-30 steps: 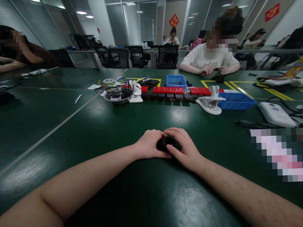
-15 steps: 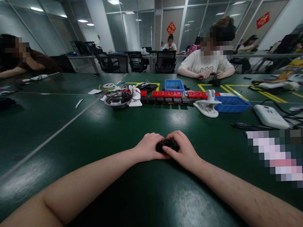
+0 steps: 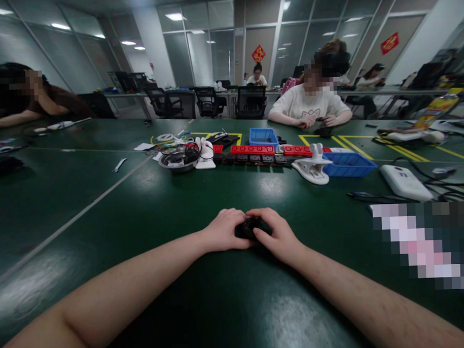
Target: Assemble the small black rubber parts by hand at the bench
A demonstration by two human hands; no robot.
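Forearms of yours lie flat on the green worktop (image 3: pixel 115 208) and meet near its middle, where a small black part (image 3: pixel 249 227) sits between your hands. Your left grip (image 3: pixel 223 229) is curled against the part's left side, fingers bent round it and knuckles up. Your right grip (image 3: pixel 278 234) closes on it from the right, with fingers arched over the top and the thumb at the near edge. Both grips grasp the part. It sits low, at or on the worktop, and you cannot tell whether it is lifted clear. Your fingers hide most of its shape, so only a rounded dark top shows.

Beyond your hands, well apart from them, a row of red blocks (image 3: pixel 254 149) runs across the worktop. At its left end stands a metal bowl (image 3: pixel 177 159) with black cable in it. At its right end a white clamp (image 3: pixel 312 168) lies just beside a blue bin (image 3: pixel 349 165), and a second bin (image 3: pixel 263 136) stands behind the row. To your right a white box (image 3: pixel 404 182) lies with dark cables (image 3: pixel 364 195) near it. Across the worktop a person in a white shirt (image 3: pixel 307 101) has both hands on something small. Another person (image 3: pixel 43 102) leans on the far left edge.
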